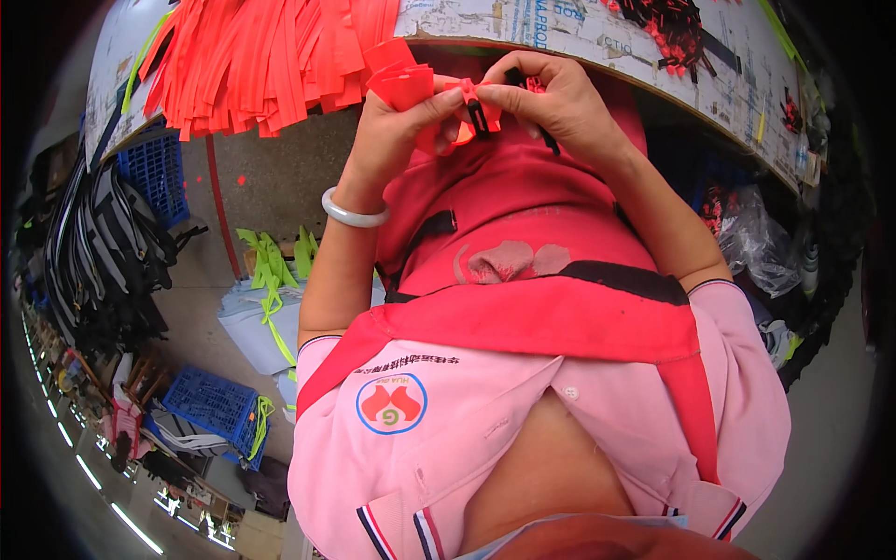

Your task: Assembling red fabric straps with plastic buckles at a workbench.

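My left hand is closed on a bright orange-red fabric strip, its folded end standing up over the fingers. At the thumb tips, a small black slotted piece hangs against the strip; how the two are joined is too small to tell. My right hand pinches the strip's end from the other side. Under its curled fingers sits another small black-and-red piece, partly hidden. Both hands are close together, just off the table's near edge and above my red apron.
Many orange-red strips drape over the edge of the worn table at left. A pile of small black-and-red pieces lies at right. Blue crates, hanging black straps and a clear plastic bag stand around.
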Available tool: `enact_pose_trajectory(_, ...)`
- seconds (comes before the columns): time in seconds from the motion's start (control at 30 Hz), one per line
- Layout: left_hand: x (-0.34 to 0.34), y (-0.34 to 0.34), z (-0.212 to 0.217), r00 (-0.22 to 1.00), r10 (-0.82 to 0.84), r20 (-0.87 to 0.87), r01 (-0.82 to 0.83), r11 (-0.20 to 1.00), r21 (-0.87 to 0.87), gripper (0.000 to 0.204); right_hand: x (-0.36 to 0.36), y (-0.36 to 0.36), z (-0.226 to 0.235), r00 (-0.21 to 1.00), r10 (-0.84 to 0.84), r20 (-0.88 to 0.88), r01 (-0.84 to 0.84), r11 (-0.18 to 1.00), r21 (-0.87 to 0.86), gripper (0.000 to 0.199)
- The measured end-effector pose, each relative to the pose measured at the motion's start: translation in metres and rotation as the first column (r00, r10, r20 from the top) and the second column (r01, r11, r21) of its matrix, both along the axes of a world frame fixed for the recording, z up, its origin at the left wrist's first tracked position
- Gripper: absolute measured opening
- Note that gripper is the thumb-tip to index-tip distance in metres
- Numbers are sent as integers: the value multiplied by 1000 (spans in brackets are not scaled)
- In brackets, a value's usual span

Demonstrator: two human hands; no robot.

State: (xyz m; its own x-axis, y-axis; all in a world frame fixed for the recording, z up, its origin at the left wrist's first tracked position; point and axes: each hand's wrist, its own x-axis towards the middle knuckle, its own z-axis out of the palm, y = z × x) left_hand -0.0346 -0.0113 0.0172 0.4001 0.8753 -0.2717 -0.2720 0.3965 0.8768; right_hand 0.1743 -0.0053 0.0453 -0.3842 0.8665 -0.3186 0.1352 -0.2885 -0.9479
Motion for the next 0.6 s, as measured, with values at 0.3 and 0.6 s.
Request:
enact_pose_trajectory(0.3,-3,5,-3,999,-41,-19,41,999,-1,17,-3,-1,1,1000,-18,8,18,999,36,20)
enact_pose_trajectory(0.6,-3,3,-5,999,-44,14,44,999,-5,18,-3,-2,7,994,36,100,-48,991,125,19)
